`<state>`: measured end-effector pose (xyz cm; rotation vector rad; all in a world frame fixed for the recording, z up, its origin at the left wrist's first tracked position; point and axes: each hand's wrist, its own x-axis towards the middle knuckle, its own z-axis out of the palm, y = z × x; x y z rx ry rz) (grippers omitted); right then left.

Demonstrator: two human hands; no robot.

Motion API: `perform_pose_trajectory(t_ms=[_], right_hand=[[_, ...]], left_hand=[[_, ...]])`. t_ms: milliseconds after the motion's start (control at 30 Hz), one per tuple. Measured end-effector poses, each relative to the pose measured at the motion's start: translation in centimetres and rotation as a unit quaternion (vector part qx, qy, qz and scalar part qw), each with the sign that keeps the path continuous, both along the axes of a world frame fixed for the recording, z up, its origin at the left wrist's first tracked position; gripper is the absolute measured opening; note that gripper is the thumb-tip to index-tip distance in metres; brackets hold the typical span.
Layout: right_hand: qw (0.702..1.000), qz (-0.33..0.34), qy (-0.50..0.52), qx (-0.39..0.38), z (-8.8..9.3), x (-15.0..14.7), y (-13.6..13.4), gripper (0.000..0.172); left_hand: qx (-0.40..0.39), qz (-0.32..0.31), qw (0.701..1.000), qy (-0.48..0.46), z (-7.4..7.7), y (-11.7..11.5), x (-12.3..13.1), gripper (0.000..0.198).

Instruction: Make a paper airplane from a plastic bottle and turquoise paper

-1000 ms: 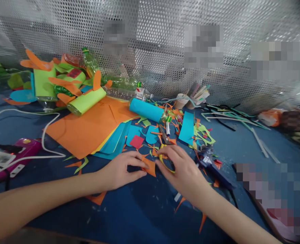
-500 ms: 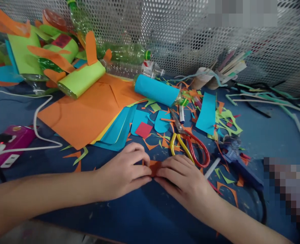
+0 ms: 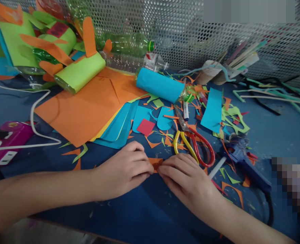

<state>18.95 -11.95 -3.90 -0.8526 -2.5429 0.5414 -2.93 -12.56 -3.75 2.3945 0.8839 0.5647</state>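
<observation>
A small piece of orange paper (image 3: pixel 156 163) lies low over the blue table between my two hands. My left hand (image 3: pixel 131 166) pinches its left end, fingers bent and pressed together. At its right end my right hand (image 3: pixel 181 171) closes on the same paper, thumb under the fingers. Both hands hide most of the paper's ends. Just beyond my right hand rest scissors (image 3: pixel 194 135) with one red and one yellow handle. A pink-red paper square (image 3: pixel 145 127) and a rounded blue paper piece (image 3: pixel 164 119) lie past my fingers.
Orange sheets (image 3: pixel 81 112) and blue sheets (image 3: pixel 118 125) are stacked left of centre. A blue-wrapped bottle (image 3: pixel 160 85) and a green-wrapped bottle (image 3: pixel 81 73) lie behind. A glue gun (image 3: pixel 251 166) sits at right, a purple power strip (image 3: pixel 15 139) at left. Paper scraps surround the scissors.
My view has shifted slightly, so the table's objects sit a little higher, those at right further right. Both hands keep hold of the orange paper; my fingertips have moved slightly along it.
</observation>
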Motion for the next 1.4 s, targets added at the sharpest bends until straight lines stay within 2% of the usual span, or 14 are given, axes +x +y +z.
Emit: perform_pose_trajectory(t_ms=[233,467,767,1000,1133,1233,1400], right_hand=[[1.000,-0.012,0.000,0.009,-0.14,-0.09,0.02,0.011],[1.000,-0.012,0.021,-0.006,-0.19,-0.05,0.13,0.011],[0.993,-0.070,0.046,-0.077,0.28,-0.57,-0.20,0.012],[0.997,-0.038,0.022,-0.063,0.29,-0.68,-0.04,0.017],[0.998,-0.031,0.030,-0.035,0.21,-0.48,-0.09,0.017],[0.999,-0.025,0.026,-0.010,0.11,-0.27,-0.15,0.008],[0.999,-0.001,0.013,0.033,-0.10,-0.09,-0.18,0.007]], left_hand=[[-0.061,0.037,0.997,-0.006,0.01,0.30,-0.16,0.009],[-0.070,0.028,0.997,-0.022,-0.02,0.45,-0.32,0.008],[-0.064,0.011,0.997,-0.028,0.03,0.60,-0.36,0.009],[-0.047,0.002,0.998,-0.029,0.04,0.73,-0.43,0.009],[-0.024,-0.001,0.999,-0.027,-0.13,0.67,-0.53,0.010],[0.029,-0.007,0.999,-0.015,-0.18,0.59,-0.45,0.013],[0.108,-0.038,0.993,0.031,-0.32,0.40,-0.10,0.017]])
